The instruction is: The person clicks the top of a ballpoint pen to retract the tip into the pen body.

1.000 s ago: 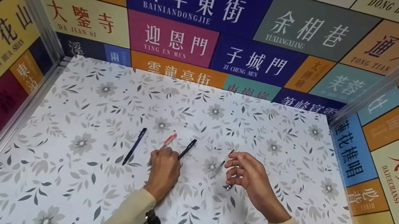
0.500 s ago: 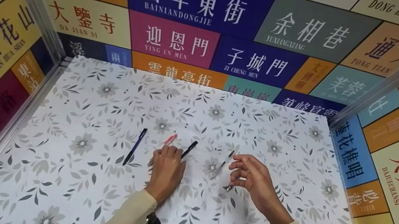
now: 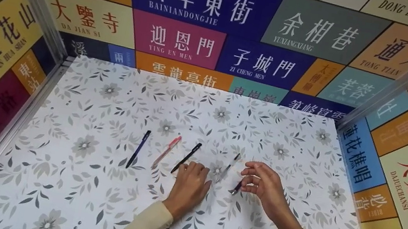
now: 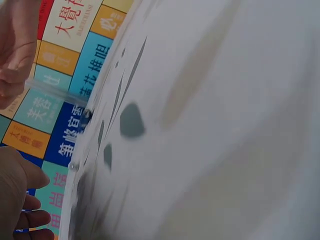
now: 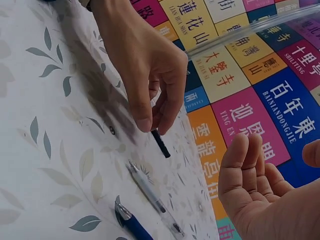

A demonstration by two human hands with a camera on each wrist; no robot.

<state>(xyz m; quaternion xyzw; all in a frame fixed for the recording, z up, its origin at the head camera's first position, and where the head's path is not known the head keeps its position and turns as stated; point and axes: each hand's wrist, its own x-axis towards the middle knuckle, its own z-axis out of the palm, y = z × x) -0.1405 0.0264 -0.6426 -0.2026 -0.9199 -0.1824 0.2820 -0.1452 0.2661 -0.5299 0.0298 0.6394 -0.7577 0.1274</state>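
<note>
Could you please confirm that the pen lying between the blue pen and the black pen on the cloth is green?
Not quite: the pen between the blue pen and the black pen on the cloth is pink, not green. The head view shows it.

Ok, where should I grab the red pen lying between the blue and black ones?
Probably mid-barrel, from straight above: the red pen lies flat and slanted, so pinch across its thin body. The blue pen and black pen lie apart from it, leaving finger room on both sides.
</note>
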